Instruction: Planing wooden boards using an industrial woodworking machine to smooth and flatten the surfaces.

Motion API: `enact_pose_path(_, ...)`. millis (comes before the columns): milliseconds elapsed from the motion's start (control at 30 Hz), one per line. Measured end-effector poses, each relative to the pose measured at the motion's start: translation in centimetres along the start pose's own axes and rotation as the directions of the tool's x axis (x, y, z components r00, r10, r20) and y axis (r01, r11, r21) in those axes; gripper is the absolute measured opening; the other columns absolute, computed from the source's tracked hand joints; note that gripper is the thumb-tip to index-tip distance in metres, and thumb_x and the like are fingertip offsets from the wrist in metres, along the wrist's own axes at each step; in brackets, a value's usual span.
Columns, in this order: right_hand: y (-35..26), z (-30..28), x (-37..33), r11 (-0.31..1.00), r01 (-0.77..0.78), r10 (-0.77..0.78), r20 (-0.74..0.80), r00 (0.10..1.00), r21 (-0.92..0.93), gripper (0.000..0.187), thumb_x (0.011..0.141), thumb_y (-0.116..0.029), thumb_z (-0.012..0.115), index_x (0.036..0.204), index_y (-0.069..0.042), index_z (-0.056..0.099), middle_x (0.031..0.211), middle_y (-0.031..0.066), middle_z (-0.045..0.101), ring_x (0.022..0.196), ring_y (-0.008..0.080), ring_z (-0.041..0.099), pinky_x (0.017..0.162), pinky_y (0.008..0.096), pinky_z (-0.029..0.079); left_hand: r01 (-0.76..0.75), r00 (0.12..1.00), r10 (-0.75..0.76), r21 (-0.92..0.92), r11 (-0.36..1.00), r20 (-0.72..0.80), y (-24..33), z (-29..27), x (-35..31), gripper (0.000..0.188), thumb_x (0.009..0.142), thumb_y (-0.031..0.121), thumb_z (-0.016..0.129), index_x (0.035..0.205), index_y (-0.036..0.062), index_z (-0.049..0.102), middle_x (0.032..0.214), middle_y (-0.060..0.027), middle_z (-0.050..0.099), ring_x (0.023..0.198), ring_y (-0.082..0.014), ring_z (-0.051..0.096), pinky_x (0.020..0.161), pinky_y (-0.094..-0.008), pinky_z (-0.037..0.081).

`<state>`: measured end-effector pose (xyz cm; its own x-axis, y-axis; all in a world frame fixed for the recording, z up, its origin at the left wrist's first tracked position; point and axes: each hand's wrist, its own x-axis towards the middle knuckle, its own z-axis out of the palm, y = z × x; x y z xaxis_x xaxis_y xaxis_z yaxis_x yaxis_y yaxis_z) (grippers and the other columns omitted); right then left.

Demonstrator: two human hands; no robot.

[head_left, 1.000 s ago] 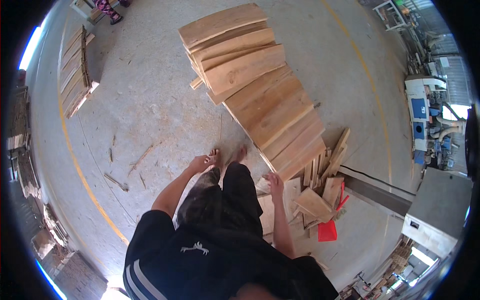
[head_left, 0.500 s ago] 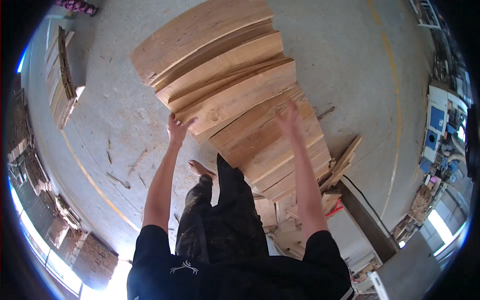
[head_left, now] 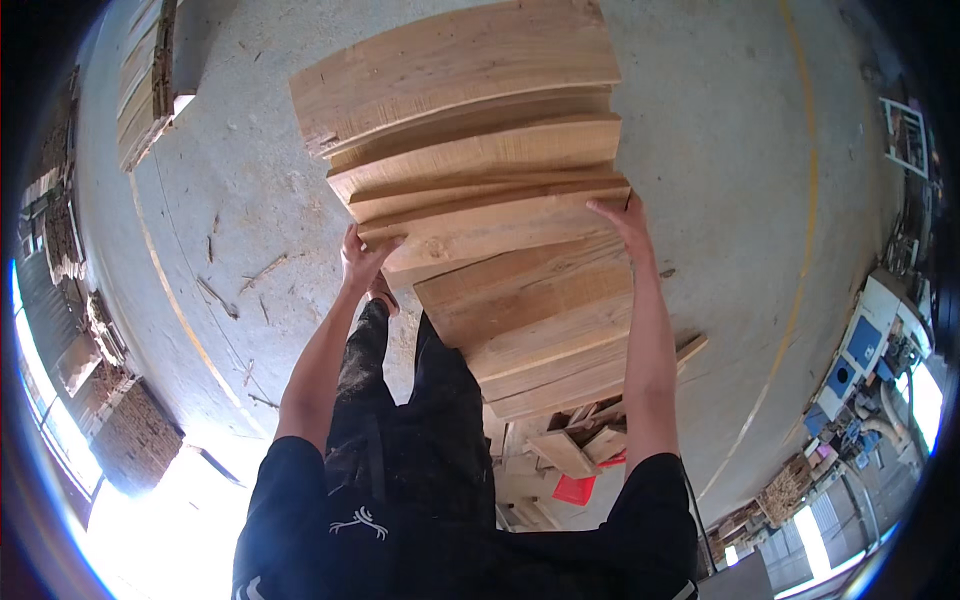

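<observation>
A pale brown wooden board (head_left: 490, 226) lies across the near part of a stack in front of me. My left hand (head_left: 366, 262) grips its left end, thumb over the top face and fingers at the end edge. On its right end corner my right hand (head_left: 628, 226) has closed, thumb on the face; part of the fingers is hidden behind the edge. Beyond it, more boards overlap like steps, with a wide board (head_left: 460, 70) farthest off. Nearer my legs, several other boards (head_left: 540, 295) lie lower, below the held one.
Offcuts (head_left: 565, 455) and a red object (head_left: 574, 489) lie near my right side. Another wood stack (head_left: 147, 85) stands at the far left. Splinters (head_left: 262, 272) are scattered on the concrete floor. Machinery (head_left: 862, 345) stands along the right. My foot (head_left: 383, 293) is close to the boards.
My right hand has moved up and outward from over the lower boards onto the right end of the board. My left hand stays at the left end. The whole view has turned slightly.
</observation>
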<state>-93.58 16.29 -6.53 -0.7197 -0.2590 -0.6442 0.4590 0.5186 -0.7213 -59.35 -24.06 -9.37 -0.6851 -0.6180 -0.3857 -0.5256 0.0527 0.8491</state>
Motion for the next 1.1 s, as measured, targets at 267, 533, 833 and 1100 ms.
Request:
enact_pose_path(267, 2.6, 0.5, -11.1, 0.955, -0.151, 0.154, 0.007, 0.988, 0.254, 0.077, 0.077, -0.019, 0.099, 0.14, 0.003, 0.062, 0.132, 0.0142, 0.073, 0.118, 0.0253, 0.071, 0.102, 0.0394, 0.059, 0.201, 0.965, -0.206, 0.043, 0.979, 0.161, 3.7, -4.0, -5.7, 0.055, 0.084, 0.02, 0.096, 0.127, -0.0023, 0.069, 0.117, -0.0146, 0.078, 0.11, -0.0203, 0.075, 0.094, -0.0364, 0.062)
enact_pose_path(533, 5.7, 2.8, -27.6, 0.872, -0.407, 0.447, -0.102, 0.889, 0.272, 0.073, 0.082, -0.032, 0.096, 0.138, 0.001, 0.064, 0.131, 0.0116, 0.072, 0.119, 0.0211, 0.069, 0.104, 0.0394, 0.056, 0.315, 0.897, -0.327, 0.09, 0.945, 0.296, 9.9, -8.2, -8.7, 0.054, 0.094, 0.031, 0.086, 0.133, -0.001, 0.066, 0.118, -0.0136, 0.077, 0.11, -0.0228, 0.074, 0.095, -0.0397, 0.06)
enact_pose_path(833, -9.9, 3.0, -24.2, 0.958, -0.194, 0.25, -0.28, 0.927, 0.213, 0.068, 0.083, -0.019, 0.094, 0.14, 0.001, 0.061, 0.129, 0.0128, 0.073, 0.115, 0.0213, 0.071, 0.099, 0.0364, 0.058, 0.158, 0.979, -0.145, -0.082, 0.984, 0.145, 15.9, -13.6, -6.9, 0.045, 0.094, 0.031, 0.083, 0.119, -0.0041, 0.069, 0.104, -0.0162, 0.077, 0.096, -0.0235, 0.073, 0.086, -0.0388, 0.057)
enact_pose_path(1100, -23.4, 3.0, -9.0, 0.998, 0.01, -0.002, -0.127, 0.992, 0.063, 0.075, 0.082, -0.031, 0.096, 0.14, 0.001, 0.061, 0.129, 0.0152, 0.072, 0.115, 0.0239, 0.071, 0.099, 0.0388, 0.059, 0.185, 0.981, -0.194, -0.204, 0.961, -0.021, 20.2, -12.4, 2.7, 0.052, 0.101, 0.04, 0.076, 0.123, -0.0068, 0.071, 0.106, -0.014, 0.077, 0.096, -0.0188, 0.07, 0.089, -0.037, 0.056)
